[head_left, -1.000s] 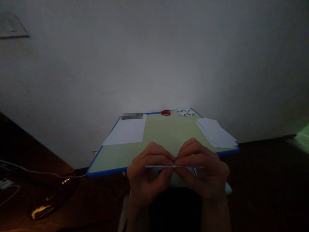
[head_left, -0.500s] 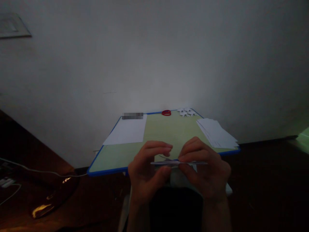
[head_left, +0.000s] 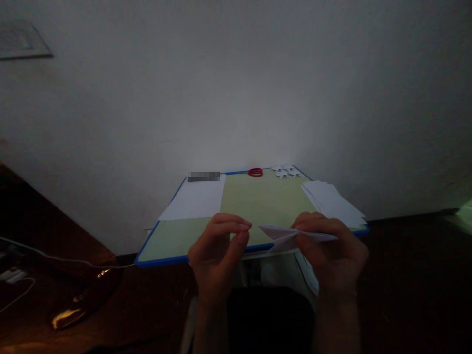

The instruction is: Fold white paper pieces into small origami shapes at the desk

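My right hand (head_left: pixel 330 243) pinches a small folded white paper (head_left: pixel 280 233) between thumb and fingers. The paper's folds splay apart at its left end, and its right part lies partly behind the fingers. Just left of it, my left hand (head_left: pixel 221 248) has thumb and fingertips brought together in a pinch, with nothing visible in them. A small gap separates those fingertips from the paper. Both hands are held over the near edge of the light green table (head_left: pixel 258 201).
A white sheet (head_left: pixel 195 199) lies at the table's left, below a blurred-out dark object (head_left: pixel 204 176). Red-handled scissors (head_left: pixel 255 172) rest at the far edge. Several folded paper pieces (head_left: pixel 287 172) sit far right, beyond a stack of paper (head_left: pixel 334 201). A cable (head_left: pixel 73 262) runs at left.
My left hand has come off the folded paper, moved slightly left and closed its fingertips. My right hand has shifted right with the paper, which is now turned, showing its spread folds.
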`<control>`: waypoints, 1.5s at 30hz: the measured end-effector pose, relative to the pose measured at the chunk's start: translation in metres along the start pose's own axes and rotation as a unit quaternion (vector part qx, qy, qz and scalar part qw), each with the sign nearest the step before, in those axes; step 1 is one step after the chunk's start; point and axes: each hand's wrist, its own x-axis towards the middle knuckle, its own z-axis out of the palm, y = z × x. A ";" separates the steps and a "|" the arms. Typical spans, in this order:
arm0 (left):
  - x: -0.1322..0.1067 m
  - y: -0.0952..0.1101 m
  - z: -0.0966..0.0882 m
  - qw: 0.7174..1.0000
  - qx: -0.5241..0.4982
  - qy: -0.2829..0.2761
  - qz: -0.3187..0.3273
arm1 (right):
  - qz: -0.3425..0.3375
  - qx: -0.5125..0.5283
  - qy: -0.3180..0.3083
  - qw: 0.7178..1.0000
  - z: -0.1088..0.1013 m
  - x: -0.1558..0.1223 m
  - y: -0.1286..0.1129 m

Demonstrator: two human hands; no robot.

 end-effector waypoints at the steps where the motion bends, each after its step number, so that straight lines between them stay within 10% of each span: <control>1: 0.000 0.001 0.000 1.000 0.016 -0.001 0.008 | 0.001 -0.013 0.007 1.000 0.000 -0.001 0.000; 45: 0.003 0.004 0.002 0.996 0.090 -0.003 0.028 | 0.019 -0.065 0.006 0.998 0.001 -0.002 -0.003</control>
